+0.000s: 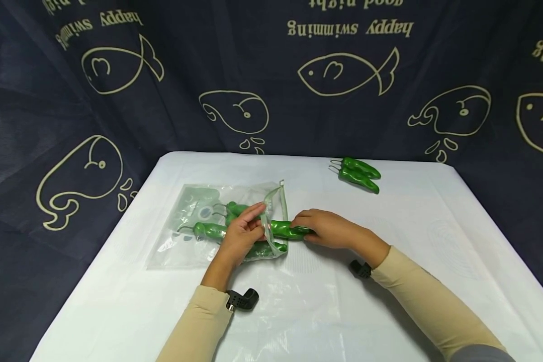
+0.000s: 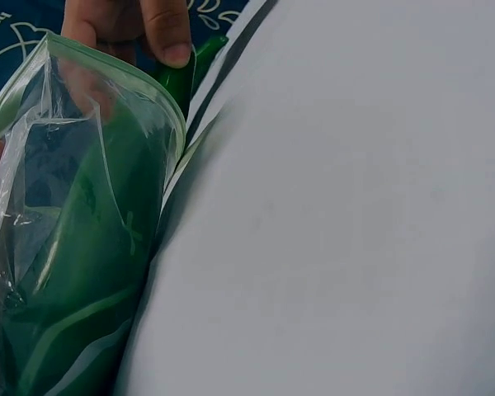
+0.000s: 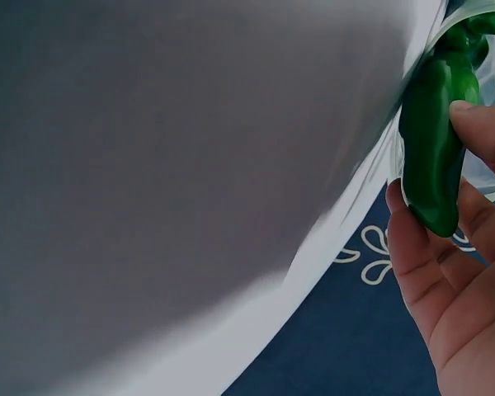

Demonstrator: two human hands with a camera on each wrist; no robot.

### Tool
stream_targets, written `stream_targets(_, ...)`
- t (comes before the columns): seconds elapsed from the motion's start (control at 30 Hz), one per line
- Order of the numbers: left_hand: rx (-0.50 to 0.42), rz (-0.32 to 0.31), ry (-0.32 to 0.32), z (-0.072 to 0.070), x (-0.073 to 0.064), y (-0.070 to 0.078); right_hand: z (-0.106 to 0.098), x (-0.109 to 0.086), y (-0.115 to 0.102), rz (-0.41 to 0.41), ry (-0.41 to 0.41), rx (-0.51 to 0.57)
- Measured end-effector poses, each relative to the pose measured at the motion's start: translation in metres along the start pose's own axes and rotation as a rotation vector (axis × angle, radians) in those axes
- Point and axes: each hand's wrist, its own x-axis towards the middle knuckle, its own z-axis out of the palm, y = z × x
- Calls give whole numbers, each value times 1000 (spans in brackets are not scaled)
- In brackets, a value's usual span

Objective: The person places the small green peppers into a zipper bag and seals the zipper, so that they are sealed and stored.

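Pinching zip bag [image 1: 169,255] with left hand [image 1: 241,235], green chili [image 1: 281,230] with right hand [image 1: 329,229]; I'd guess light, slick, so grab mid-body.

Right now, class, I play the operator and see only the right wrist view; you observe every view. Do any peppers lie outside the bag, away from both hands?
Observer: Yes, two peppers lie side by side near the far edge of the table.
Operator: Which way does the closed end of the bag lie?
Observer: To the person's left, away from the right hand.
Operator: And the stems inside?
Observer: Two thin stems show through the bag, pointing towards that closed end.
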Motion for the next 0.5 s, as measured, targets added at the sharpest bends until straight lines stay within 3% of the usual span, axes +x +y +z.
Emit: stream_targets(0.5, -15, -2, -9, -1, 0, -1, 0, 9, 0, 37, -32, 146)
